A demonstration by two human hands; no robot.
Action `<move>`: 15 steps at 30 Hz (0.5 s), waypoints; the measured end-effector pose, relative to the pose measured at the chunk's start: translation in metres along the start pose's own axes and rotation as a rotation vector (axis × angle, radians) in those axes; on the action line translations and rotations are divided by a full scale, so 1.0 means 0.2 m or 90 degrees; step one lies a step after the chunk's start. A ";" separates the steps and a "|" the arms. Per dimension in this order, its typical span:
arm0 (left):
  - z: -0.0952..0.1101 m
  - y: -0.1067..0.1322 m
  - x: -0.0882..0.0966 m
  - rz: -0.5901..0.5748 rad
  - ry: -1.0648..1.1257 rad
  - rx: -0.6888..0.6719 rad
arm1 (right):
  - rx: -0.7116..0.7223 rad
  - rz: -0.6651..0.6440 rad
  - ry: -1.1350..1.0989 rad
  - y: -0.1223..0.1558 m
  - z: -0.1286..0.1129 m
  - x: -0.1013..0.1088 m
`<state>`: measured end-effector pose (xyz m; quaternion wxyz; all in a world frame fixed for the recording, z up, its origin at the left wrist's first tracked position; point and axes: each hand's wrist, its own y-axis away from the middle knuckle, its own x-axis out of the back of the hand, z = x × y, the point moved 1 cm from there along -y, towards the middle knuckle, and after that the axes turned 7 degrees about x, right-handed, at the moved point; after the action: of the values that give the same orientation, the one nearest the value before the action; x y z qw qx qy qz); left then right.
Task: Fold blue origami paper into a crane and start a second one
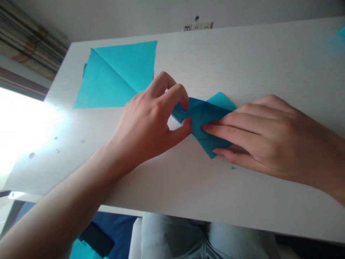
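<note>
A small folded piece of turquoise paper (205, 115) lies in the middle of the white table (242, 64). My left hand (151, 122) pinches the paper's left end between thumb and fingertips. My right hand (269, 133) lies with its fingers stretched flat, pressing down on the paper's right part. The lower right part of the folded paper is hidden under those fingers.
A larger turquoise sheet (115, 75) with a diagonal crease lies flat at the table's far left. A tiny turquoise scrap (233, 168) sits near my right hand. More turquoise paper (340, 34) shows at the far right edge. Wall sockets (198, 26) sit behind the table.
</note>
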<state>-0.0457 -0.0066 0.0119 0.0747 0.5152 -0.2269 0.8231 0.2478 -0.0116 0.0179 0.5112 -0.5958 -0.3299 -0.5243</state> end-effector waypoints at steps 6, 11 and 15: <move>-0.02 0.00 0.00 0.032 -0.032 -0.032 | -0.007 0.009 0.027 -0.01 -0.02 -0.05; -0.06 -0.01 0.03 0.095 0.068 -0.019 | -0.025 0.000 0.012 0.00 -0.02 -0.05; -0.07 -0.01 0.05 0.024 0.139 0.145 | -0.025 0.006 0.005 0.00 -0.03 -0.05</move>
<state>-0.0606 0.0011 0.0158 0.0248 0.4234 -0.1323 0.8959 0.2443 -0.0155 0.0085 0.5033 -0.6051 -0.3143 -0.5307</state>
